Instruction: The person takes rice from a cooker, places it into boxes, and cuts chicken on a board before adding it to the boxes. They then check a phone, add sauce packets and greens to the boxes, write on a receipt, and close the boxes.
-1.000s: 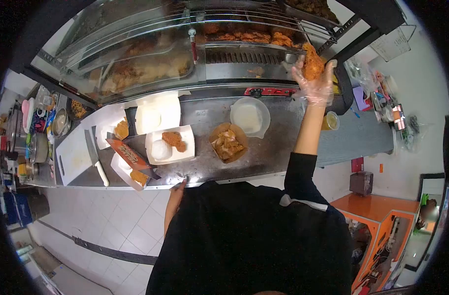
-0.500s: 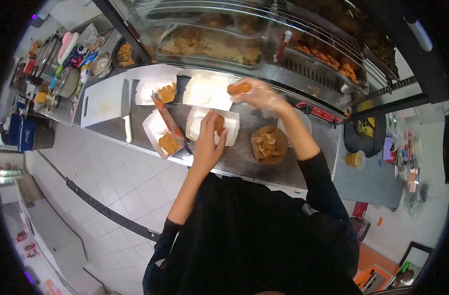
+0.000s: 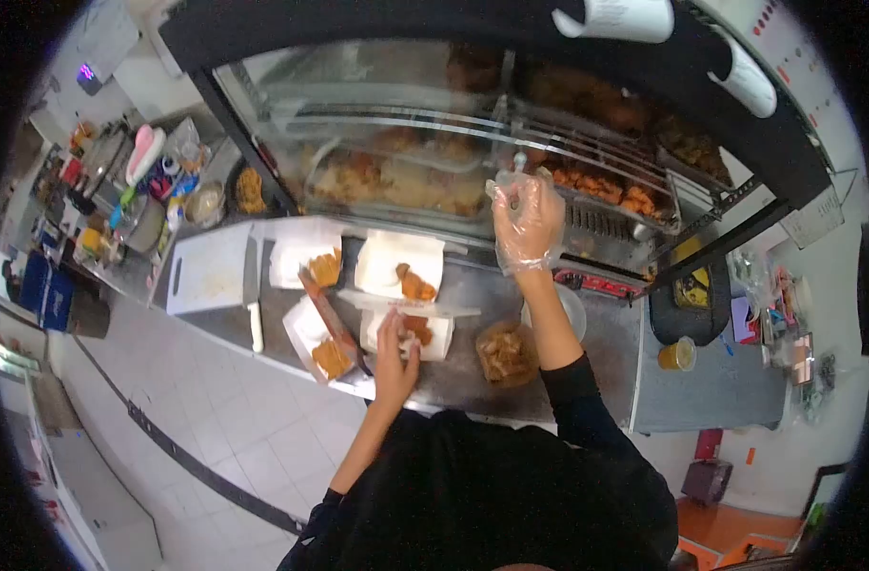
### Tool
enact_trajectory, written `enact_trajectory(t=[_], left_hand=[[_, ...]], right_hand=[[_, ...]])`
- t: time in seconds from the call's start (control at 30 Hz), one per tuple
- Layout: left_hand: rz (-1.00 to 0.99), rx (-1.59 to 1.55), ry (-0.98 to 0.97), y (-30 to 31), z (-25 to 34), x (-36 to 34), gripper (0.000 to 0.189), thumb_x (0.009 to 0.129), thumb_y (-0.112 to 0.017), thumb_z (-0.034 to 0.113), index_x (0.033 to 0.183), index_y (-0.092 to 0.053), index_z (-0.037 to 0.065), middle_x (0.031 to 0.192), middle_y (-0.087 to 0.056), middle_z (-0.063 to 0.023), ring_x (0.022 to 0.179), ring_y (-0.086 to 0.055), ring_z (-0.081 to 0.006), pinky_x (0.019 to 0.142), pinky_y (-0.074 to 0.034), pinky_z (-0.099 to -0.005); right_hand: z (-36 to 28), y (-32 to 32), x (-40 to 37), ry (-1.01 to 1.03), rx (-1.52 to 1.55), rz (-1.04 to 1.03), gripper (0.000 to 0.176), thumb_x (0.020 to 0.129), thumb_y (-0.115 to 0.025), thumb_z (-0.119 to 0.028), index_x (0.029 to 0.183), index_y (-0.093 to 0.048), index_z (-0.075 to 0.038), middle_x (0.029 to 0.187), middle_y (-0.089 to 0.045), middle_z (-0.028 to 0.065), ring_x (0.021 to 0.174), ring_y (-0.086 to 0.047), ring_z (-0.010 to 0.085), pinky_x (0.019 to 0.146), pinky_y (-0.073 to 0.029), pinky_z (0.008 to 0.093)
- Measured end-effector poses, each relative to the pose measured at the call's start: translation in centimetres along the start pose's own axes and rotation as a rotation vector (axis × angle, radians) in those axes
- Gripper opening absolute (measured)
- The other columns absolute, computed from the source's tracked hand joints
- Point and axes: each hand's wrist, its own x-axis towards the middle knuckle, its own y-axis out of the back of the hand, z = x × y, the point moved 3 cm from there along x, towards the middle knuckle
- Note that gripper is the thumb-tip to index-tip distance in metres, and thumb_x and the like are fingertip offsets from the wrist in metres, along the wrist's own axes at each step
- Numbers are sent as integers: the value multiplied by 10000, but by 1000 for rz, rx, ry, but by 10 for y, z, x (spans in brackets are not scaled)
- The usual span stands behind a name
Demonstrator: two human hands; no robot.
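My left hand (image 3: 395,366) rests at the near middle white box (image 3: 438,348), fingers apart beside a brown fried piece (image 3: 417,330). In a clear plastic glove, my right hand (image 3: 528,214) is raised before the glass cabinet, fingers curled; a pale handle tip (image 3: 520,160) shows just above it, and what the fingers hold is hidden. The far middle box (image 3: 373,262) stands open with fried pieces (image 3: 415,285) in it. Two more open boxes at the left hold flat fried pieces (image 3: 332,359). Between them and the middle boxes lies a long reddish-brown tool (image 3: 332,319).
A brown carton (image 3: 507,354) of food stands right of the boxes, near a round pale lid (image 3: 570,314). At the left are a cutting board (image 3: 211,271) and a knife (image 3: 256,328). The glass cabinet (image 3: 406,205) runs along the back. A cup (image 3: 677,355) stands far right.
My right hand has let go of the fried piece, which now lies in the far middle box, and has risen to the cabinet front. My left hand stays at the near box. The view has tilted up.
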Motion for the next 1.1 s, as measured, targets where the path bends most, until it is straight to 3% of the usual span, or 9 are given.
enact_trajectory(t=[0.1, 0.13, 0.23, 0.3, 0.43, 0.57, 0.87, 1.07, 1.1], left_hand=[[-80, -48, -72, -23, 6, 7, 483, 866, -549, 39, 1315, -378, -13, 1345, -381, -232, 1255, -372, -393, 1033, -316, -420], [-66, 59, -214, -23, 21, 15, 481, 873, -558, 62, 1318, -384, 4, 1330, -392, -226, 1185, -455, -364, 972, -385, -397], [-223, -155, -38, -30, 32, 17, 481, 890, -570, 119, 1329, -389, 39, 1330, -406, -194, 1004, -580, -271, 790, -484, -314], [-218, -129, -83, -27, 35, 14, 479, 897, -565, 127, 1332, -384, 39, 1328, -411, -182, 1003, -574, -272, 797, -484, -323], [-278, -144, -1, -24, 26, -2, 409, 911, -555, 137, 1287, -432, 33, 1226, -485, -168, 979, -572, -261, 776, -486, -316], [-436, -325, 198, -35, 28, -15, 377, 897, -577, 124, 1253, -482, 43, 1141, -594, -128, 998, -588, -235, 853, -453, -321], [-848, -472, -57, -84, 73, -8, 346, 955, -506, 171, 1269, -480, 30, 1154, -591, -97, 953, -594, -148, 817, -486, -286], [-1086, -962, 193, -103, 105, -10, 372, 986, -448, 256, 1272, -479, 20, 1135, -581, -73, 979, -572, -143, 858, -459, -294], [-1024, -984, 166, -98, 114, -3, 377, 991, -434, 260, 1276, -474, 16, 1115, -581, -77, 980, -566, -143, 860, -454, -292]], right_hand=[[19, -6, 10, 102, -83, 31, 173, 773, -630, -218, 855, -576, -76, 895, -627, 110, 836, -585, 293, 732, -413, 425], [26, -7, 9, 129, -116, 22, 227, 770, -629, -271, 883, -586, -79, 1002, -619, 128, 880, -581, 297, 760, -420, 432], [46, 14, 0, 68, -220, 69, 247, 761, -633, -269, 911, -595, -77, 1092, -598, 155, 910, -576, 312, 795, -430, 434], [62, 42, -7, -81, -261, 148, 165, 753, -643, -205, 820, -577, -69, 874, -591, 118, 777, -556, 322, 728, -425, 447], [121, 93, -27, -195, -200, 285, 203, 815, -621, -157, 960, -586, -20, 1081, -586, 193, 952, -556, 366, 864, -425, 457], [164, 141, -29, -286, -421, 317, 206, 854, -589, -174, 954, -588, 6, 957, -614, 191, 876, -576, 365, 799, -445, 442], [220, 208, -25, -340, -654, 428, 223, 873, -588, -242, 829, -579, -24, 813, -619, 163, 764, -585, 337, 705, -441, 438], [148, 184, -20, -492, -341, 604, 206, 894, -587, -218, 854, -562, -17, 837, -629, 137, 785, -612, 277, 749, -474, 403], [109, 158, -18, -446, 197, 665, 183, 903, -587, -168, 970, -545, -2, 964, -617, 123, 913, -601, 225, 841, -481, 360]])
